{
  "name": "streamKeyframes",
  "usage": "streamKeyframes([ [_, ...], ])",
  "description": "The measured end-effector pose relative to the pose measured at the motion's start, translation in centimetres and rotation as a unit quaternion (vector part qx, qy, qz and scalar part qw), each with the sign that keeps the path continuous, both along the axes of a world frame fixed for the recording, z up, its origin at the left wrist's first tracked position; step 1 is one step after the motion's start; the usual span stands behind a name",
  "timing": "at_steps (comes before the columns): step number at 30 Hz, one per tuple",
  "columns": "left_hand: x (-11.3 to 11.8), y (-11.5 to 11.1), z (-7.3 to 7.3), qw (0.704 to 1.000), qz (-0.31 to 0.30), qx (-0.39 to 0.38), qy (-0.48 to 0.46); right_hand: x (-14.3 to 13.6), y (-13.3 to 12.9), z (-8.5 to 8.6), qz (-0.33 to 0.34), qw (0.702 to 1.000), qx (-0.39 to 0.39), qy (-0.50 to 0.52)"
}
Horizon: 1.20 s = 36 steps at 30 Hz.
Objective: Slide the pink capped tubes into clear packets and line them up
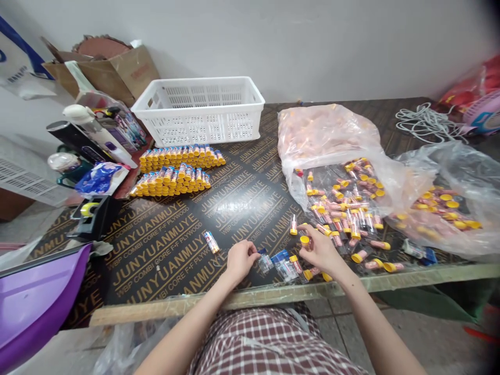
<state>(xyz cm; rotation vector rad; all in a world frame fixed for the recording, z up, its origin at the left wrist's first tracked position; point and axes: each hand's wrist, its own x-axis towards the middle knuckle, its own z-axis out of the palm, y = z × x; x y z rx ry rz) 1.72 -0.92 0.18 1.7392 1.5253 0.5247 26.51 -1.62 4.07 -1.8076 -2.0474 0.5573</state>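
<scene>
My left hand (242, 260) is closed in a pinch near the table's front edge, at the edge of a small clear plastic sleeve (265, 263) with a blue top. My right hand (321, 251) holds a small tube by its yellow cap (304, 240) between thumb and fingers; the hand hides part of it. Between the hands lies a little pile of flat printed sleeves (285, 265). Just beyond my right fingers, a pink tube with a yellow cap (294, 225) stands upright. One tube in a blue-and-white printed sleeve (211, 242) lies left of my left hand.
Sleeved tubes are stacked in two rows (172, 179) before a white basket (203, 122). Loose yellow-capped tubes (344, 216) spill from a clear bag (328, 130); another bag (449, 161) lies right. A tape dispenser (91, 216), bottles and a purple dustpan-like object (42, 297) occupy the left.
</scene>
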Motion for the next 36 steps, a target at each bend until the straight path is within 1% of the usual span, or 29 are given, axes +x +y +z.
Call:
streamKeyframes([
  [2,0.0,0.1,0.2,0.992,0.048,-0.042,-0.106,-0.9,-0.3,0.2,-0.023,0.993,0.011,0.119],
  [3,0.0,0.1,0.3,0.979,0.081,-0.076,-0.173,-1.4,-0.4,0.3,-0.030,0.986,0.020,0.163],
  [4,0.0,0.2,0.5,0.956,0.115,-0.116,-0.242,-1.9,-0.6,0.3,-0.035,0.979,0.032,0.199],
  [6,0.0,0.5,0.8,0.896,0.175,-0.187,-0.363,-3.1,-1.1,0.1,-0.046,0.964,0.057,0.257],
  [7,0.0,0.6,1.1,0.867,0.198,-0.210,-0.406,-3.7,-1.3,0.0,-0.051,0.956,0.070,0.281],
  [8,0.0,0.8,1.3,0.845,0.214,-0.222,-0.438,-4.2,-1.6,0.0,-0.053,0.948,0.079,0.303],
  [10,-0.2,1.1,1.7,0.816,0.236,-0.231,-0.474,-5.1,-2.2,-0.2,-0.049,0.936,0.089,0.336],
  [12,-0.3,1.4,2.0,0.794,0.258,-0.238,-0.495,-5.8,-2.7,-0.4,-0.040,0.932,0.089,0.348],
  [14,-0.4,1.6,2.1,0.778,0.280,-0.241,-0.508,-6.2,-3.2,-0.5,-0.032,0.936,0.092,0.337],
  [17,-0.6,1.7,2.1,0.766,0.307,-0.228,-0.517,-6.5,-3.7,-0.7,-0.024,0.946,0.117,0.301],
  [22,-0.8,1.7,2.4,0.764,0.336,-0.216,-0.508,-7.1,-4.0,-0.2,-0.019,0.950,0.147,0.274],
  [26,-0.8,1.5,2.3,0.763,0.345,-0.215,-0.504,-7.6,-3.9,0.2,-0.013,0.950,0.159,0.268],
  [29,-0.5,1.2,2.2,0.765,0.330,-0.207,-0.513,-7.7,-3.9,0.1,0.014,0.952,0.135,0.275],
  [32,-0.1,0.8,2.5,0.768,0.287,-0.198,-0.537,-7.9,-3.9,-0.5,0.060,0.950,0.094,0.291],
  [34,0.1,0.5,2.9,0.772,0.258,-0.201,-0.545,-8.1,-3.8,-1.0,0.076,0.948,0.088,0.297],
  [36,0.3,0.2,3.4,0.776,0.235,-0.211,-0.546,-8.2,-3.7,-1.3,0.079,0.949,0.100,0.288],
])
